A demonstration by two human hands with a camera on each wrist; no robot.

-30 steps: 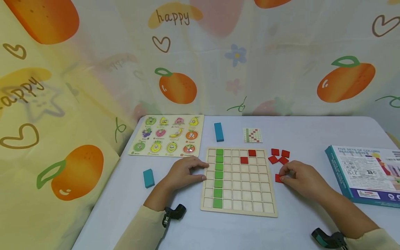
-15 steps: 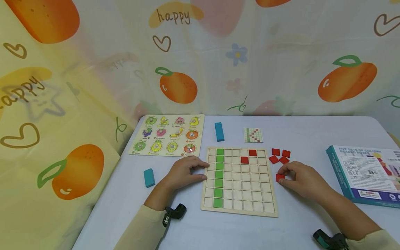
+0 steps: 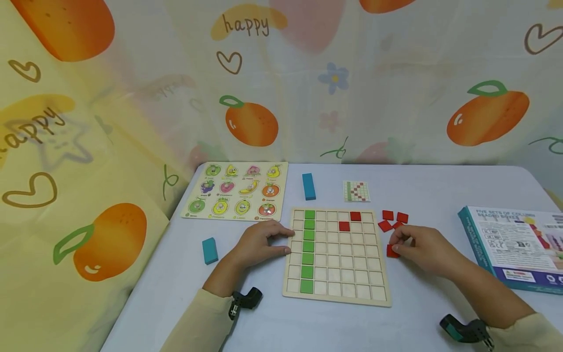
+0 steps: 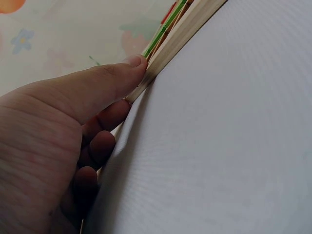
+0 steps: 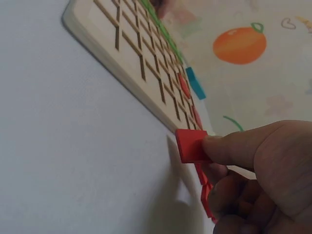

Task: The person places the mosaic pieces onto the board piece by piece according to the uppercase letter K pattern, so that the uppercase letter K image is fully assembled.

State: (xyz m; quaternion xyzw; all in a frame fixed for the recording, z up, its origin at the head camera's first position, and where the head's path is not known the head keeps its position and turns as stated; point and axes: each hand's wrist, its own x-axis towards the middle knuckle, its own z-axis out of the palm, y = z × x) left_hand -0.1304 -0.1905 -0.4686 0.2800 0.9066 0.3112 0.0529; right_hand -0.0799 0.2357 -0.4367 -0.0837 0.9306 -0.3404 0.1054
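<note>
A wooden grid board [image 3: 347, 264] lies flat, with a column of green tiles [image 3: 308, 259] and two red tiles, one near the top edge [image 3: 355, 216] and another diagonally below it [image 3: 344, 226]. At the board's left edge, my left hand [image 3: 259, 244] touches the rim with thumb and fingertips spread apart; the left wrist view shows the thumb [image 4: 109, 83] against the wooden side. My right hand [image 3: 428, 249] pinches a red tile [image 5: 191, 145] between thumb and fingers, just right of the board. Several loose red tiles [image 3: 387, 215] lie beyond that hand, partly hidden by it.
A small pattern card [image 3: 357, 191] and a blue block [image 3: 309, 186] lie behind the board. Another blue block [image 3: 209, 251] is left of the left hand. A fruit picture board [image 3: 235, 190] lies at back left, a printed box [image 3: 519, 247] at right.
The red tile pinched in my right hand has tilted and shifted slightly; that hand has edged a little left. My left hand stays at the board's edge.
</note>
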